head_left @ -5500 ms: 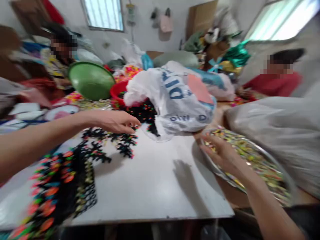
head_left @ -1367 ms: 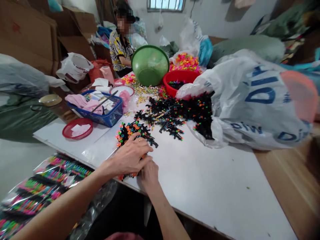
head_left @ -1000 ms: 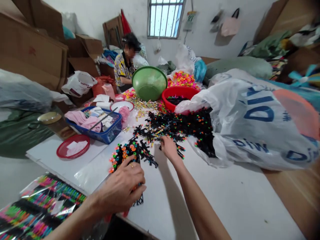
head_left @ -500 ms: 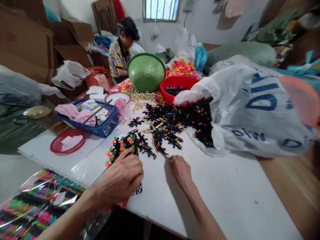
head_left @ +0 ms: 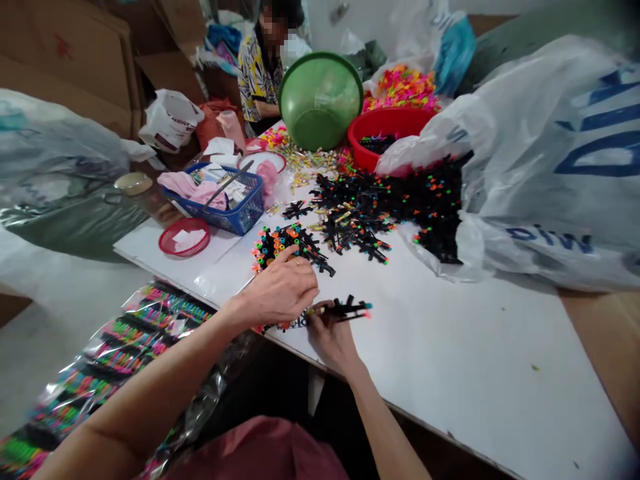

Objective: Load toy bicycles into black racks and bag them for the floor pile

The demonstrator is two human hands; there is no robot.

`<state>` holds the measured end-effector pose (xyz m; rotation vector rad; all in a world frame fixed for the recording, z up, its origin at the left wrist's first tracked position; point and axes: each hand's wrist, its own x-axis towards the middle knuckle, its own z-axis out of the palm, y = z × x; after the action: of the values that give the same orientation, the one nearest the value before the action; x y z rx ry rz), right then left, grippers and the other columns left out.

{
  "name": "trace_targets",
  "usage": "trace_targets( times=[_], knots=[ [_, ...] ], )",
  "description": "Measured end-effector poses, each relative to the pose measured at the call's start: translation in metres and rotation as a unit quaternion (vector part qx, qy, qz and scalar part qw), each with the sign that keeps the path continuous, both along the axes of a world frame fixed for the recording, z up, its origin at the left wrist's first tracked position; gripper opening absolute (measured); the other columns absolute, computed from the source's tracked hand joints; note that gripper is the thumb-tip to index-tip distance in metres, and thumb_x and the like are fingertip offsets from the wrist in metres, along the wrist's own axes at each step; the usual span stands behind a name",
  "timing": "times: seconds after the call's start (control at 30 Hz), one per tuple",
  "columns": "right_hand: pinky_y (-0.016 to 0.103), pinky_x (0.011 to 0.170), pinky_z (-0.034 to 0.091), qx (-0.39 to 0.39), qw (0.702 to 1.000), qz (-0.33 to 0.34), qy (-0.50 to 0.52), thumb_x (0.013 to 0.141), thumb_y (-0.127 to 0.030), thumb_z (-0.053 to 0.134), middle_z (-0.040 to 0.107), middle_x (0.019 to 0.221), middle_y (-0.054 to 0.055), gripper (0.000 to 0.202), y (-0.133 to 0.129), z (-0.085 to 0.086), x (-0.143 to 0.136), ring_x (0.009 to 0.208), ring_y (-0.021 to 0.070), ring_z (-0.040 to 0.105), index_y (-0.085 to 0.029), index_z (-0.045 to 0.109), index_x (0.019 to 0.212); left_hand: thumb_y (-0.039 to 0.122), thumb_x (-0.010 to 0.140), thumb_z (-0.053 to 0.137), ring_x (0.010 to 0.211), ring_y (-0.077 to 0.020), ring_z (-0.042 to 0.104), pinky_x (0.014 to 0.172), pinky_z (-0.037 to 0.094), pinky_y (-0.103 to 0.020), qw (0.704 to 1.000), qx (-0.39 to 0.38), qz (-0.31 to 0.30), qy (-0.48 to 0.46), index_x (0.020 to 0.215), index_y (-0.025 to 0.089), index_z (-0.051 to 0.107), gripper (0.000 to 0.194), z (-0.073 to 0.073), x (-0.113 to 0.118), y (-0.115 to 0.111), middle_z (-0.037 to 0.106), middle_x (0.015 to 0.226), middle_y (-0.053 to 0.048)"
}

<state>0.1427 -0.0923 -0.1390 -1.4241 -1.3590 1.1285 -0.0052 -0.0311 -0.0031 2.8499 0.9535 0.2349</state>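
Note:
My right hand (head_left: 333, 340) is closed on small black toy guns (head_left: 350, 309) with pink and blue tips, just above the front edge of the white table (head_left: 450, 347). Close beside it on the left, my left hand (head_left: 285, 287) rests over a cluster of black pieces with orange, green and blue ends (head_left: 277, 243). Its fingers are bent over the cluster, and what lies beneath the palm is hidden. Behind both hands, more black toy guns (head_left: 360, 233) lie loose, running into a large dark pile (head_left: 425, 200) at the plastic bag's mouth.
A blue basket (head_left: 240, 217) and red tray (head_left: 185, 248) stand on the left. Farther back are a green basin (head_left: 320, 100), a red basin (head_left: 390, 120) and a seated person (head_left: 257, 73). A big plastic bag (head_left: 545, 180) fills the right. Packed bags (head_left: 120, 340) lie lower left.
My right hand has come off the loose guns and moved in beside my left hand, now with toy guns in it. The view has tilted down and shifted left.

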Motion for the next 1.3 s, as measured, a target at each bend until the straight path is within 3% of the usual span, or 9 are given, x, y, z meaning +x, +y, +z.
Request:
trace_targets(
  times=[0.27,0.47,0.57,0.77,0.93,1.03,1.13,1.2,1.3],
  knots=[
    [0.03,0.068,0.042,0.007,0.961,0.002,-0.278,0.08,-0.017,0.043,0.062,0.082,0.009,0.018,-0.005,-0.013,-0.033,0.079,0.0217,0.059,-0.016,0.059,0.088,0.058,0.082,0.05,0.094,-0.0203,0.056,0.109,0.019,-0.047,0.999,-0.033,0.003,-0.019,0.082,0.017,0.064,0.043,0.001,0.0,-0.001,0.063,0.085,-0.004],
    [0.022,0.062,0.039,0.006,0.906,0.133,-0.401,0.08,-0.018,0.049,0.065,0.086,0.006,0.021,0.013,0.007,-0.018,0.076,0.0168,0.059,-0.015,0.061,0.098,0.025,0.087,0.044,0.092,-0.0179,0.055,0.11,0.019,-0.046,0.999,-0.027,0.035,-0.014,0.08,0.017,0.063,0.022,0.002,0.0,-0.003,0.063,0.082,-0.003],
    [0.018,0.059,0.038,0.047,0.881,0.214,-0.419,0.084,-0.022,0.049,0.065,0.077,0.0,0.016,0.06,0.022,0.024,0.068,0.0117,0.057,-0.018,0.064,0.089,0.018,0.085,0.042,0.094,-0.0176,0.054,0.111,0.016,-0.047,0.999,-0.026,0.025,-0.021,0.084,0.018,0.063,0.021,-0.001,-0.002,-0.003,0.063,0.084,-0.003],
    [0.028,0.079,0.039,0.129,0.854,0.043,-0.502,0.085,-0.005,0.036,0.048,0.124,0.015,0.042,0.202,0.047,0.041,0.104,0.0208,0.048,-0.014,0.05,0.124,0.017,0.084,0.042,0.092,-0.0181,0.052,0.112,0.015,-0.048,0.999,-0.031,0.026,-0.023,0.08,0.019,0.06,0.019,0.001,0.001,-0.006,0.061,0.08,-0.002],
    [0.03,0.083,0.038,0.189,0.826,0.076,-0.525,0.08,-0.006,0.051,0.057,0.108,0.013,0.018,0.258,0.058,0.036,0.101,0.0211,0.048,-0.014,0.066,0.084,0.016,0.084,0.041,0.089,-0.0168,0.054,0.112,0.015,-0.048,0.998,-0.028,0.032,-0.039,0.08,0.02,0.059,0.019,0.001,0.002,-0.006,0.061,0.078,-0.001],
    [0.03,0.082,0.037,0.193,0.821,0.066,-0.533,0.084,-0.006,0.044,0.057,0.108,0.013,0.021,0.237,0.063,0.067,0.105,0.0209,0.046,-0.013,0.064,0.084,0.015,0.084,0.042,0.09,-0.0168,0.054,0.112,0.015,-0.048,0.998,-0.043,0.029,-0.042,0.08,0.02,0.06,0.019,0.002,0.0,-0.004,0.062,0.079,-0.001],
    [0.029,0.072,0.039,0.149,0.827,0.022,-0.542,0.086,-0.016,0.046,0.059,0.099,0.013,0.015,0.175,0.061,0.096,0.09,0.0198,0.052,-0.013,0.061,0.087,0.016,0.084,0.044,0.095,-0.0164,0.054,0.112,0.013,-0.047,0.996,-0.058,0.019,-0.058,0.086,0.021,0.062,0.019,0.001,-0.002,-0.001,0.064,0.084,0.0],
    [0.025,0.061,0.039,0.098,0.872,-0.008,-0.48,0.084,-0.028,0.053,0.061,0.08,0.008,0.015,0.116,0.051,0.094,0.069,0.0157,0.054,-0.014,0.058,0.085,0.016,0.083,0.044,0.099,-0.0164,0.054,0.112,0.012,-0.046,0.996,-0.06,0.007,-0.065,0.089,0.021,0.063,0.021,0.0,-0.003,0.001,0.065,0.088,0.0],
    [0.022,0.049,0.038,-0.011,0.983,-0.031,-0.179,0.078,-0.042,0.057,0.06,0.062,0.0,0.028,0.03,0.02,0.052,0.052,0.0125,0.053,-0.015,0.057,0.087,0.015,0.082,0.043,0.099,-0.0163,0.055,0.112,0.013,-0.045,0.996,-0.061,0.003,-0.058,0.087,0.022,0.065,0.024,0.0,-0.002,0.002,0.066,0.086,0.0]
  ],
)
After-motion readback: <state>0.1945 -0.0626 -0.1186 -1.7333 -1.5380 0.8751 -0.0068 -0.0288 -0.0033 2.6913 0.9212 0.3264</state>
